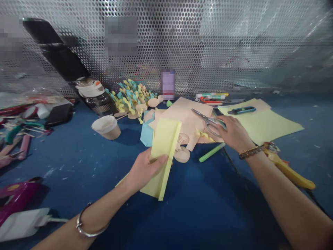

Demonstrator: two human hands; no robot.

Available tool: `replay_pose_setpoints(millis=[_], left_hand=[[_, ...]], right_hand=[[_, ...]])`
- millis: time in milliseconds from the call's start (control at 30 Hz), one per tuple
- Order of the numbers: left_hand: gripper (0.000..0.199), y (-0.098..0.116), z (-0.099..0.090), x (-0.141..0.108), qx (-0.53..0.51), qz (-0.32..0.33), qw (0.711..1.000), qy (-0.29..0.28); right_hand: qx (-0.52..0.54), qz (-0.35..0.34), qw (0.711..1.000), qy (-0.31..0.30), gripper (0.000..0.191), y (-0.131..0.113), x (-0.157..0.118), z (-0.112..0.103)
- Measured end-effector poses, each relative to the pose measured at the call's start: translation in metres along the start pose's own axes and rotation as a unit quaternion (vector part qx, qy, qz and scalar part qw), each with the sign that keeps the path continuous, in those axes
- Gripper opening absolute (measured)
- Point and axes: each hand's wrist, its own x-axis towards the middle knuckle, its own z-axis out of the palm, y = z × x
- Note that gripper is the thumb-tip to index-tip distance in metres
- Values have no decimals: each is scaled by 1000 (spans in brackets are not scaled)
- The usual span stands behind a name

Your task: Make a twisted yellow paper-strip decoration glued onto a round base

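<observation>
A folded sheet of yellow paper [164, 139] is gripped in my left hand [145, 168], with the thumb lying on its front. To the right, my right hand [232, 133] reaches over the scissors [205, 119], its fingers at the handle loops; whether they grip the handles is hard to tell. The scissors lie on peach paper sheets [182, 107], blades pointing up and left. Cut peach pieces [182, 154] and a curly yellow strip [204, 134] lie between my hands. A green marker [212, 152] rests below the scissors.
Behind stand a paper cup [106, 127], a dark jar [100, 99], small paper flowers [132, 95] and a phone [168, 83]. Yellow paper [270, 126] with a cutter [241, 110] lies right, near a yellow-handled tool [293, 172]. Pliers [15, 132] and a white charger [24, 222] are left.
</observation>
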Motion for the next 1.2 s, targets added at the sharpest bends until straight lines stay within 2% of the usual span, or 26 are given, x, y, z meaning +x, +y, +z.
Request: replay_pose_setpoints(millis=[67, 133, 200, 300, 400, 500, 600, 667, 733, 767, 800, 833, 967, 1067, 1200], left_hand=[[30, 0, 0, 0, -68, -9, 998, -2], [29, 1, 1, 0, -124, -22, 992, -2], [28, 1, 1, 0, -173, -32, 984, -9], [27, 0, 0, 1, -224, -34, 974, -18], [26, 0, -1, 1, -249, -37, 968, -18], [24, 0, -1, 1, -266, -37, 963, -13], [24, -1, 0, 1, -268, -40, 963, -2], [26, -2, 1, 1, -258, -43, 965, 15], [29, -3, 3, 0, -250, -44, 967, 34], [31, -4, 4, 0, -249, -40, 967, 42], [32, -5, 5, -1, -250, -33, 966, 48], [34, -5, 7, -2, -252, -24, 966, 52], [36, -4, 13, -7, -266, -5, 961, 73], [32, -3, 17, -11, -287, -1, 953, 92], [29, -4, 20, -13, -332, 9, 940, 74]], right_hand=[[-6, 14, 999, -32, 35, 16, 5, 10], [-4, 24, 998, -52, 37, 22, 8, 19], [2, 37, 998, -56, 37, 21, 9, 23], [22, 68, 997, -38, 35, 14, 11, 17], [65, 102, 993, 5, 38, 2, 12, 1], [154, 130, 979, 40, 45, -18, 7, -13], [279, 118, 953, -14, 37, -52, -5, -17], [359, 100, 925, -72, 29, -78, -16, -14], [532, 126, 817, -184, 22, -102, -26, -10], [572, 135, 782, -210, 19, -111, -31, -7], [589, 138, 765, -223, 20, -119, -35, -5], [588, 135, 766, -223, 22, -126, -38, -4], [505, 125, 826, -219, 36, -140, -49, -1], [496, 134, 826, -233, 38, -146, -57, -1], [477, 139, 830, -253, 26, -150, -65, -3]])
